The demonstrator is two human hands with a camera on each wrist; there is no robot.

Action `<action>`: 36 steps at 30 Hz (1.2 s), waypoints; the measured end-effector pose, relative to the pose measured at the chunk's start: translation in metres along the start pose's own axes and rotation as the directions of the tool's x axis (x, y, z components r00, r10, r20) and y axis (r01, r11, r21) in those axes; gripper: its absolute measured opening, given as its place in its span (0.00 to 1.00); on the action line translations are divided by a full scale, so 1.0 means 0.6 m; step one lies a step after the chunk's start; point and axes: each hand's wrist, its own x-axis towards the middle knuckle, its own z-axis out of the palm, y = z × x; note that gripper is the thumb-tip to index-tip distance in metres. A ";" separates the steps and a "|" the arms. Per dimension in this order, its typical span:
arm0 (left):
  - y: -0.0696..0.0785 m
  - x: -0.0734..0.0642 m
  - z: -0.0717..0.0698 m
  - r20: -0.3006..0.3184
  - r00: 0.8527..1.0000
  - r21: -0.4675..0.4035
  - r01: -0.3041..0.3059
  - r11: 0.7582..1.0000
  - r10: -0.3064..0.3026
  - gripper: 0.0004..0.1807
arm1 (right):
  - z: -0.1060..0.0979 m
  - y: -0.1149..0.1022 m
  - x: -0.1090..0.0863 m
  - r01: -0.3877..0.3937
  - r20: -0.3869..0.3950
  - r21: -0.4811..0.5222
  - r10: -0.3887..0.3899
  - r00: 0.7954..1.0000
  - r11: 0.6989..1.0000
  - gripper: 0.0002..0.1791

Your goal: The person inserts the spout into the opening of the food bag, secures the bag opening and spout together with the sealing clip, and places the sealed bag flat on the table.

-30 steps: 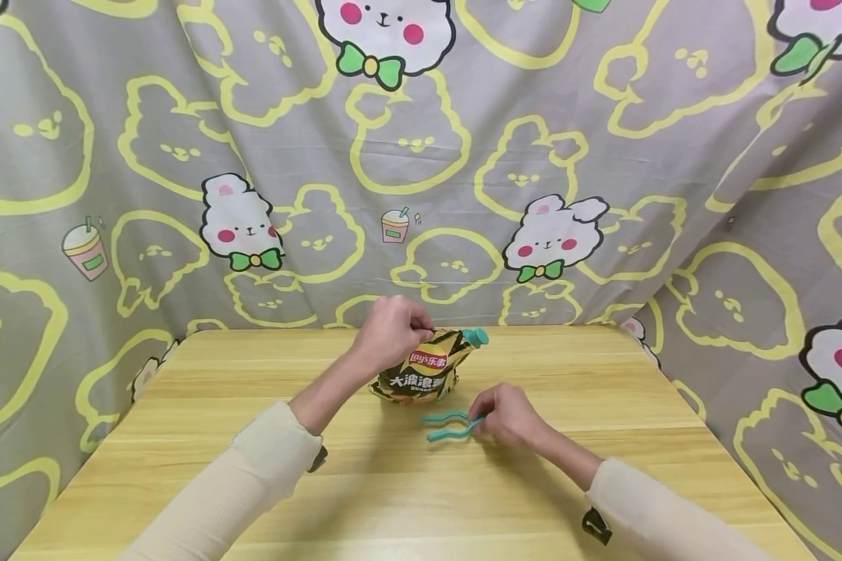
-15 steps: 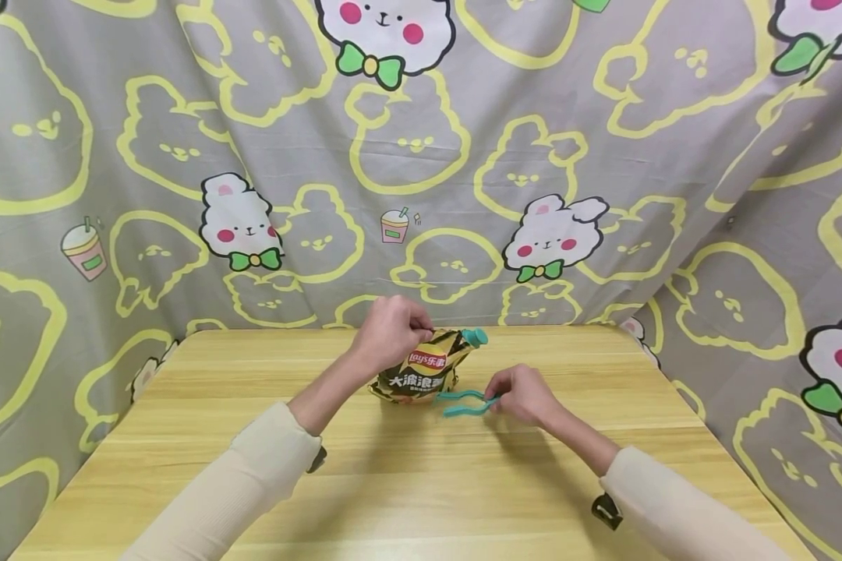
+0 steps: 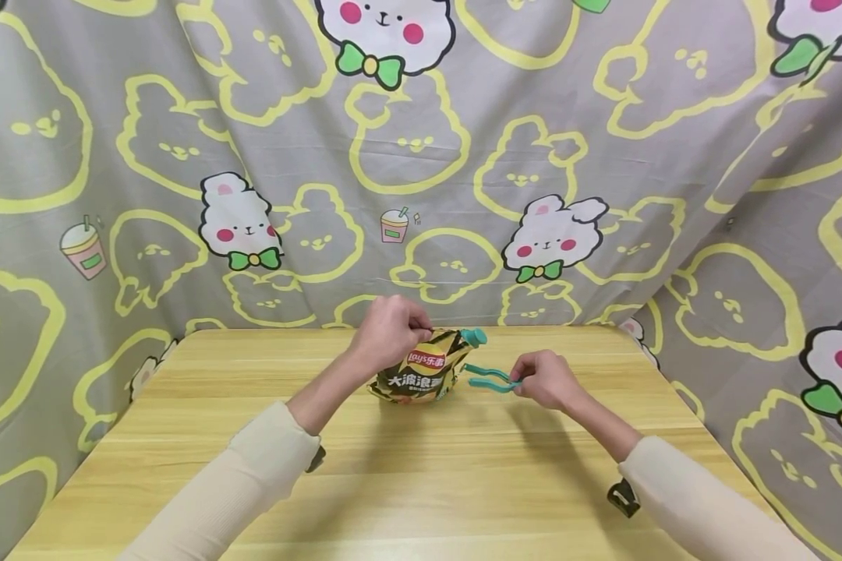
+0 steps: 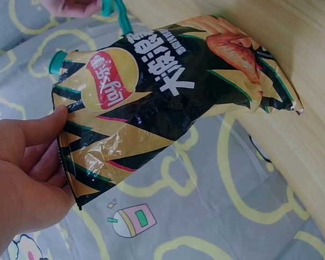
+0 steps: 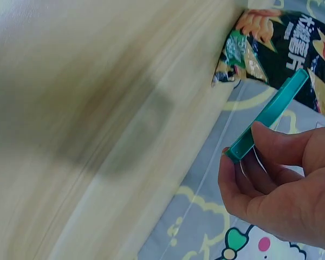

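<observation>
A black and gold Lay's chip bag point(image 3: 421, 375) stands on its bottom edge at the back of the table. My left hand point(image 3: 390, 331) pinches its top edge near the left corner, thumb in front, as the left wrist view shows on the bag point(image 4: 168, 81). At the bag's top right corner sits a teal cap-like piece point(image 3: 474, 338). My right hand point(image 3: 546, 379) pinches one end of a teal bag clip point(image 3: 491, 382) with two wavy, spread arms. Those arms point left toward the bag's right side. In the right wrist view, the clip point(image 5: 273, 111) appears edge-on above the fingers.
The light wooden table point(image 3: 421, 491) ends just behind the bag. A grey curtain point(image 3: 288, 156) with yellow outlines and cartoon animals hangs behind it and along both sides. Dark wrist straps or mounts show under both cream sleeves point(image 3: 252, 467).
My right hand has carried the teal bag clip up, back and to the right, from in front of the bag to beside its right edge. My left hand and the bag have hardly moved.
</observation>
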 end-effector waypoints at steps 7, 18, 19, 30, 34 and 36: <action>0.002 0.003 0.001 0.017 1.000 -0.004 0.018 1.000 -0.018 0.03 | -0.021 0.008 0.004 -0.011 -0.038 -0.018 0.010 0.999 1.000 0.03; -0.001 0.004 0.000 0.007 1.000 -0.006 0.003 1.000 -0.003 0.02 | -0.019 0.002 0.007 0.001 -0.081 0.020 0.001 0.997 1.000 0.05; -0.001 0.004 0.000 0.007 1.000 -0.006 0.000 1.000 0.000 0.01 | -0.018 0.001 0.008 0.004 -0.083 0.030 -0.002 0.997 1.000 0.05; 0.001 0.004 0.001 0.017 1.000 -0.005 0.012 1.000 -0.012 0.01 | -0.008 -0.026 0.010 0.045 -0.080 0.093 -0.038 0.996 0.995 0.05; 0.001 0.004 0.002 0.014 1.000 -0.002 0.014 1.000 -0.014 0.02 | -0.005 -0.034 0.011 0.050 -0.075 0.121 -0.041 0.996 0.991 0.05; 0.002 0.004 0.002 0.011 1.000 -0.004 0.017 1.000 -0.017 0.02 | -0.002 -0.038 0.011 0.053 -0.073 0.131 -0.044 0.996 0.990 0.05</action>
